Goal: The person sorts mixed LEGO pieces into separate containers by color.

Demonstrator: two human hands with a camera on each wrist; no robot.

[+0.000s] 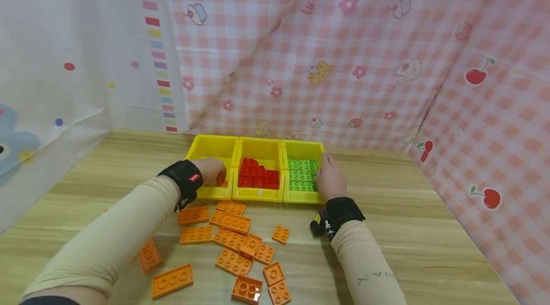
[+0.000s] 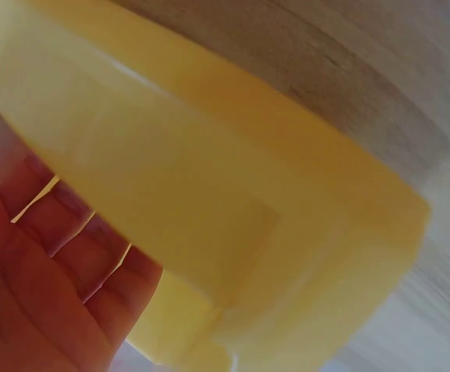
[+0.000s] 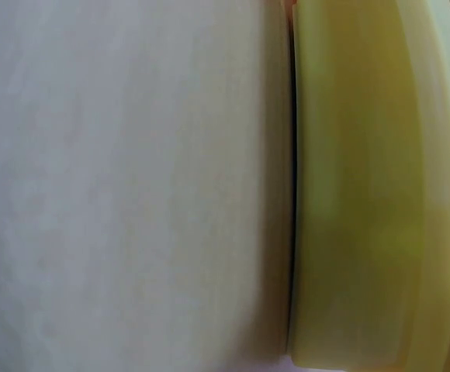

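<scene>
The left hand (image 1: 211, 170) reaches into the left yellow bin (image 1: 202, 150), apparently pinching an orange brick (image 1: 221, 180). The right hand (image 1: 330, 178) lies flat against the green-brick bin (image 1: 304, 146). Best release the brick low and flat; more orange bricks (image 1: 234, 243) wait on the table (image 1: 429, 228).

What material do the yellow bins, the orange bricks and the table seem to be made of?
The yellow bins look like molded plastic: smooth, slightly glossy walls with rounded edges. The orange bricks also seem to be plastic, with uniform colour, sharp studs and a light shine. The table shows pale wood grain; it may be wood or a laminate print, the pictures cannot settle which.
</scene>
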